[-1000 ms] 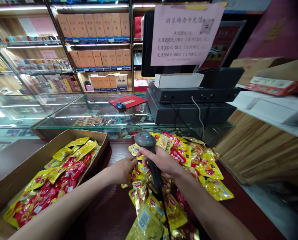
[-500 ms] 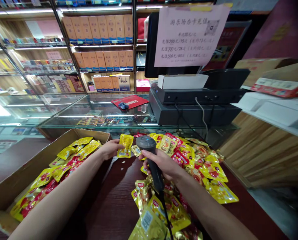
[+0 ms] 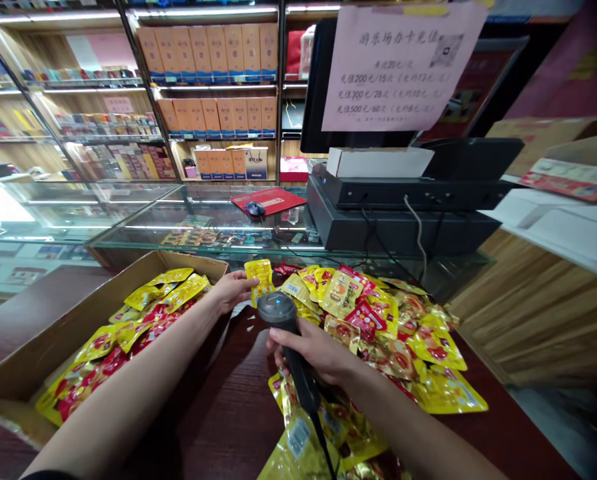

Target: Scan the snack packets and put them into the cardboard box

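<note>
The right hand [image 3: 311, 350] wrapped around a black handheld barcode scanner [image 3: 279, 308] above a heap of yellow foil snack packets [image 3: 378, 320]. The left hand [image 3: 232, 291], fingers extended, touched one upright packet [image 3: 259, 278] beside a cardboard box [image 3: 193, 260]. Behind, a pink notice [image 3: 398, 67] in Chinese listed 200, 300 and 500 yuan top-ups.
</note>
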Demonstrator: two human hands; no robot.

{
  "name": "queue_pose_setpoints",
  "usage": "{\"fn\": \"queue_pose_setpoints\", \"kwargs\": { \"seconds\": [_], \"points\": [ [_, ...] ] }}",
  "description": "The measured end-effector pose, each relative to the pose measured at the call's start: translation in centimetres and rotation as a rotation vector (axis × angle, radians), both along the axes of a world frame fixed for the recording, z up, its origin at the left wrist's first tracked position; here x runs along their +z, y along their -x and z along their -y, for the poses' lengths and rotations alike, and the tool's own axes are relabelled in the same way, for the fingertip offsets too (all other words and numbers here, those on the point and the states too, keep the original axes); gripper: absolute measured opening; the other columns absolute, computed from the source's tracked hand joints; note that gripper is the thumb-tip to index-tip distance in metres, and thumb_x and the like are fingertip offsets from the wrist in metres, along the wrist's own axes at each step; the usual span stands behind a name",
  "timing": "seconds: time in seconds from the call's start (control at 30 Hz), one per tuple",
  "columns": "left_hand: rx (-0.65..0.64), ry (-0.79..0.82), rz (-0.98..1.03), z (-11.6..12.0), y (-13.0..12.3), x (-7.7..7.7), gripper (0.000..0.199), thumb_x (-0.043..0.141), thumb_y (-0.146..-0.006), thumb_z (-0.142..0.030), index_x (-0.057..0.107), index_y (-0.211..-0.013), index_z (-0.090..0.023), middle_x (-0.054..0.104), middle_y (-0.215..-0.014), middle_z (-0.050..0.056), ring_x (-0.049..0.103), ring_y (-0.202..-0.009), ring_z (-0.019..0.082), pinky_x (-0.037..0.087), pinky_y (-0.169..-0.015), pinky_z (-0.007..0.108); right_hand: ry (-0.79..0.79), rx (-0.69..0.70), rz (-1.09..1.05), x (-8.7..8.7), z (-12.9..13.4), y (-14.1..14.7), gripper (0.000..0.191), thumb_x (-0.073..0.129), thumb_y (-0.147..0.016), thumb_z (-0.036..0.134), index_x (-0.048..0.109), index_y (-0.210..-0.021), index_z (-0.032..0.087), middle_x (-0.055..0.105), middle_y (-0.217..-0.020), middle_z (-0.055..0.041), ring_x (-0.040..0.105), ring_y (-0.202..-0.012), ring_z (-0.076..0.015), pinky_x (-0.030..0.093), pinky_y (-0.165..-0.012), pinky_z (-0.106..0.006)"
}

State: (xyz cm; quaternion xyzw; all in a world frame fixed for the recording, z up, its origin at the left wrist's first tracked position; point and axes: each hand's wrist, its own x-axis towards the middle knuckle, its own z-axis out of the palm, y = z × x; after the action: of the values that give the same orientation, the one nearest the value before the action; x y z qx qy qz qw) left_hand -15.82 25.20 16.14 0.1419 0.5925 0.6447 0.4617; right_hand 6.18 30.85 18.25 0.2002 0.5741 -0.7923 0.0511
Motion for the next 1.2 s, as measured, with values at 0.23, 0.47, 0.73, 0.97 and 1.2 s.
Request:
{"fn": "queue_pose_setpoints", "kwargs": {
  "seconds": [0.23, 0.47, 0.73, 0.97, 1.2],
  "points": [
    [0.03, 0.012, -0.019, -0.08, 0.13, -0.31, 0.027, 0.08, -0.062, -0.01, 0.055, -0.073, -0.012, 0.069, -0.072, 0.005, 0.068, -0.066, 0.015, 0.057, -0.065, 0.028, 0.001, -0.014, -0.006, -0.22, 0.3, 0.13, 0.039, 0.066, -0.077, 0.051, 0.054, -0.086, 0.015, 0.06, -0.061, 0.0003, 0.054, -0.049, -0.0095, 0.045, -0.051, -0.023],
    [0.044, 0.004, -0.023, -0.01, 0.25, -0.29, 0.028, 0.08, -0.062, -0.012, 0.054, -0.073, -0.013, 0.068, -0.071, 0.006, 0.068, -0.064, 0.016, 0.057, -0.061, 0.026, 0.004, -0.008, -0.028, -0.04, 0.46, 0.22, 0.039, 0.065, -0.078, 0.051, 0.054, -0.085, 0.014, 0.059, -0.06, 0.0006, 0.054, -0.051, -0.0094, 0.045, -0.052, -0.023],
    [0.061, 0.016, -0.027, 0.0, 0.02, 0.08, 0.032, 0.083, -0.059, -0.016, 0.053, -0.07, -0.012, 0.067, -0.067, 0.004, 0.067, -0.061, 0.016, 0.056, -0.059, 0.027, -0.002, -0.001, -0.052, -0.3, 0.42, 0.11, 0.038, 0.065, -0.078, 0.05, 0.052, -0.083, 0.015, 0.059, -0.058, 0.0013, 0.053, -0.049, -0.009, 0.044, -0.051, -0.023],
    [0.052, 0.011, -0.02, -0.02, 0.11, -0.04, 0.031, 0.083, -0.06, -0.016, 0.054, -0.07, -0.013, 0.068, -0.068, 0.005, 0.068, -0.064, 0.017, 0.056, -0.061, 0.027, 0.008, -0.004, -0.061, -0.4, 0.41, 0.08, 0.037, 0.065, -0.079, 0.049, 0.053, -0.083, 0.014, 0.059, -0.059, 0.0006, 0.053, -0.049, -0.0092, 0.044, -0.051, -0.023],
    [0.044, -0.006, -0.037, 0.28, 0.07, 0.34, 0.03, 0.082, -0.06, -0.014, 0.054, -0.07, -0.013, 0.068, -0.071, 0.006, 0.068, -0.063, 0.016, 0.056, -0.063, 0.027, -0.017, -0.017, -0.038, 0.38, 0.16, -0.02, 0.035, 0.065, -0.079, 0.047, 0.057, -0.088, 0.014, 0.061, -0.062, -0.0006, 0.056, -0.051, -0.0104, 0.045, -0.053, -0.024]
  ]
}}
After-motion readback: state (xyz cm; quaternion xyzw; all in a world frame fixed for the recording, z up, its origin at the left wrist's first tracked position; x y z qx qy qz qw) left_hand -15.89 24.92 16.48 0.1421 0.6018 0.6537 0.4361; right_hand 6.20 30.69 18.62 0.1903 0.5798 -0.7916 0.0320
